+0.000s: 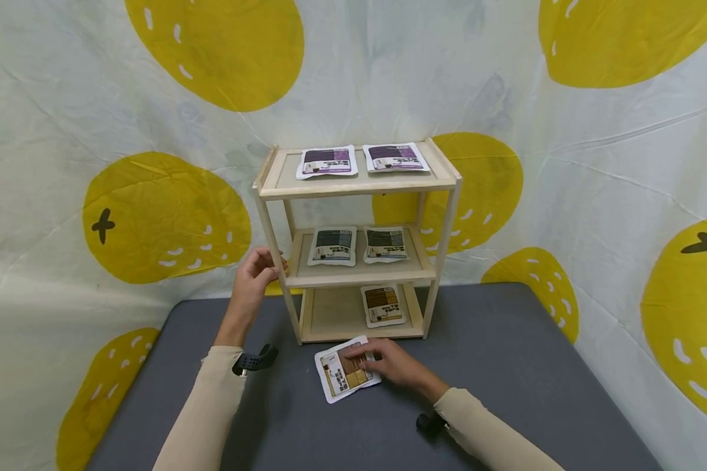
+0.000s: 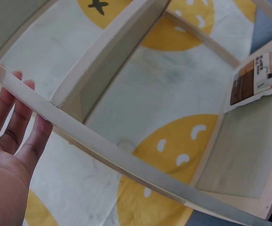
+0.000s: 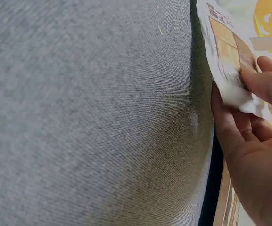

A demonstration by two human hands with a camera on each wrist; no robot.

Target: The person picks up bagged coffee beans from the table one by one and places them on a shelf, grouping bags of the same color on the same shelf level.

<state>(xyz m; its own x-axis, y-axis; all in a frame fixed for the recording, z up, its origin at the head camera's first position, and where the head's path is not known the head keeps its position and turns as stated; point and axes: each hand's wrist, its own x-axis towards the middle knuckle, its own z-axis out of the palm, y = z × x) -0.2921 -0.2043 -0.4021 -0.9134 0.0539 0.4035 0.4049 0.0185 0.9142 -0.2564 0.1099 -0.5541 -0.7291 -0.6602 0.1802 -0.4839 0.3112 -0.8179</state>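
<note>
A white sachet with a brown and tan label (image 1: 337, 374) is in front of the small wooden shelf rack (image 1: 359, 281). My right hand (image 1: 391, 364) pinches the sachet near its right side, thumb on the printed face and fingers behind. In the right wrist view the sachet (image 3: 223, 44) stands at a slant beside the grey table surface. At the rack's left side, my left hand (image 1: 253, 275) holds the front post. The left wrist view has the thumb and fingertips around that post (image 2: 95, 141), level with the middle shelf.
Two purple-labelled sachets (image 1: 328, 161) lie on the top shelf and two dark green ones (image 1: 332, 246) on the middle. One brown-labelled sachet (image 1: 383, 306) sits at the bottom shelf's right. A lemon-print cloth (image 1: 342, 78) hangs behind the grey table (image 1: 507, 366).
</note>
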